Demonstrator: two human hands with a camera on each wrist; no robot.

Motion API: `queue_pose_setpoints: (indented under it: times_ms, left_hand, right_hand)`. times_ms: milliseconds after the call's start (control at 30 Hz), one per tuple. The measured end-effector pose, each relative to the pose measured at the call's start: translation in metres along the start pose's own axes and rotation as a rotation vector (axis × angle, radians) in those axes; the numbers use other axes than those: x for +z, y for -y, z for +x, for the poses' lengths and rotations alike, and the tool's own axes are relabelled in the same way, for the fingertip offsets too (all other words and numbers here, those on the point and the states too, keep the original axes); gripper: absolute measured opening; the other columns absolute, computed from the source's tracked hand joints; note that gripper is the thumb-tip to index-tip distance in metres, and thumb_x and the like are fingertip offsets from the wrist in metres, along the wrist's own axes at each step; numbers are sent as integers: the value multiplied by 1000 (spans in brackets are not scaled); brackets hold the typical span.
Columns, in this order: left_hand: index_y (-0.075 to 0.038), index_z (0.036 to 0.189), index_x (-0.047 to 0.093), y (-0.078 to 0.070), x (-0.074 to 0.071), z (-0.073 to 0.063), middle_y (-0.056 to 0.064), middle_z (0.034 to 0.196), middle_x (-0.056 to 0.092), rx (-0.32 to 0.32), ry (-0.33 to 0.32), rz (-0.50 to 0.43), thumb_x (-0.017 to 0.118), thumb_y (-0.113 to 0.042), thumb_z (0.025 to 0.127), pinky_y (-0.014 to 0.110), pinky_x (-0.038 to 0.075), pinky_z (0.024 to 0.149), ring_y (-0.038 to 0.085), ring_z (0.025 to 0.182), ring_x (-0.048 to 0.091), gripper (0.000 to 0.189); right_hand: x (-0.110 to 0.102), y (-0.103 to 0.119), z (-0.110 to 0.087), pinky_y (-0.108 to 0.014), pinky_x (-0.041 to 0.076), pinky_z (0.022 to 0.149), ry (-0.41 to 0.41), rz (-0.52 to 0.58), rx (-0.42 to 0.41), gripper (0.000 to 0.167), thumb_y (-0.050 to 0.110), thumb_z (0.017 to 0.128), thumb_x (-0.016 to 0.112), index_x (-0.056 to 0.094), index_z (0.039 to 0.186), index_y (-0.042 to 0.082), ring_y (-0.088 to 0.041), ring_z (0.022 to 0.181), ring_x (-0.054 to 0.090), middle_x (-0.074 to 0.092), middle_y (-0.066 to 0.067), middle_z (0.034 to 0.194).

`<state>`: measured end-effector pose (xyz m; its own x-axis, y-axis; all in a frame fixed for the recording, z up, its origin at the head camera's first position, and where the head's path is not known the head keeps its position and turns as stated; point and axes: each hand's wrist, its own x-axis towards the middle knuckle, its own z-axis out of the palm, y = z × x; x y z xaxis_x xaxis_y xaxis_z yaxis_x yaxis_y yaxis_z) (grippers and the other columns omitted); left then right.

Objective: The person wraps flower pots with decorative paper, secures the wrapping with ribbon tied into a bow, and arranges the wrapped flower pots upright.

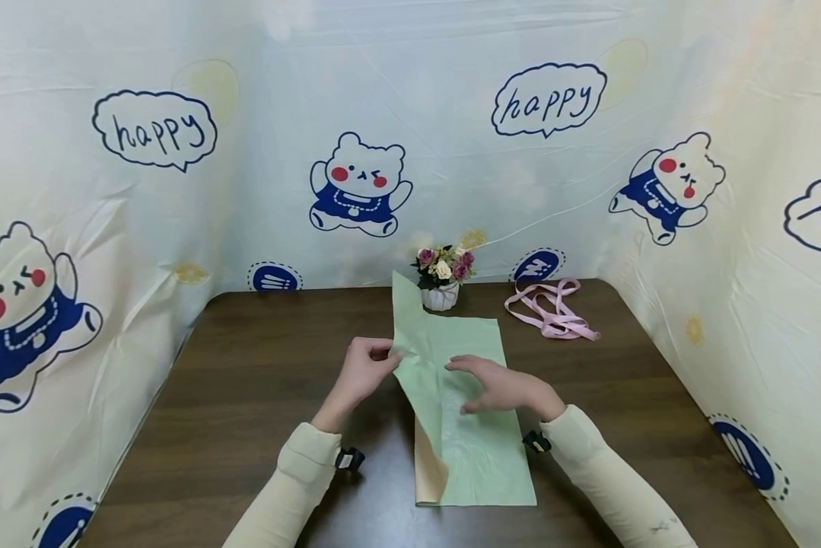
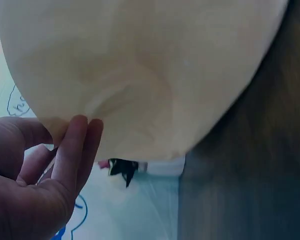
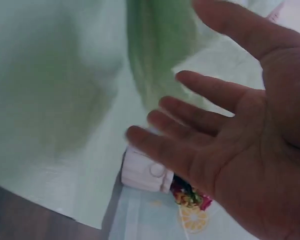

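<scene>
A sheet of wrapping paper [image 1: 482,464], light green on one face and tan on the other, lies lengthwise on the table with its left part lifted as a flap. My left hand [image 1: 367,369] pinches the flap's left edge between thumb and fingers. In the left wrist view, the paper's tan face [image 2: 140,75] fills the upper part, above the pinching left hand [image 2: 55,175]. Over the green face, my right hand [image 1: 495,383] has its fingers spread and holds nothing. The right wrist view shows that palm [image 3: 250,145] with fingers extended near the paper.
At the back of the brown table [image 1: 280,396], just beyond the paper, stands a small white pot of artificial flowers [image 1: 441,278]. A loose tangle of pink ribbon [image 1: 554,312] lies at the back right. Behind the table hangs a printed curtain [image 1: 451,175].
</scene>
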<state>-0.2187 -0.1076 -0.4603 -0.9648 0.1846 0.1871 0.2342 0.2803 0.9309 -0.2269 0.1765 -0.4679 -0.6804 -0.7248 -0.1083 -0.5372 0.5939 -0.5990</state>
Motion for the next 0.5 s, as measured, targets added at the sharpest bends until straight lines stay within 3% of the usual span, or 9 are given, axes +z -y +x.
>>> queue_pose_setpoints:
  times_ms: [267,500]
  left_hand:
    - [0,108,78,9,-34,0,17,102,77,-32,10,46,74,-5,91,24,55,71,20,86,72,18]
    - [1,107,77,22,-59,-6,18,102,76,-82,-4,130,76,-8,91,25,55,71,22,87,70,19]
  right_hand:
    - [26,-7,-10,-55,29,120,137,-78,-35,104,28,71,94,39,156,4,-38,153,24,24,-20,166]
    - [35,-4,-20,-56,26,121,182,-88,55,118,28,65,97,30,160,6,-40,156,11,14,-19,169]
